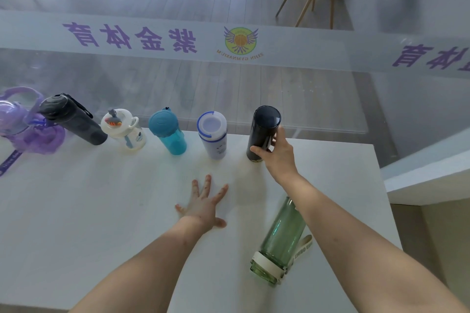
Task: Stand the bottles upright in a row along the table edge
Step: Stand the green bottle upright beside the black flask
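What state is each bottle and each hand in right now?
Purple bottle: upright, partly out of frame.
Black bottle: upright.
White bottle: upright.
Teal bottle: upright.
Lavender bottle: upright.
Navy bottle: upright, gripped.
Green bottle: lying down.
Right hand: closed on navy bottle.
Left hand: open, flat on table.

Right hand (277,152) reaching far, arm outstretched, fingers and thumb curled in a grasp. Left hand (203,202) nearer, palm down, flat, fingers spread wide, forearm extended from the near edge.
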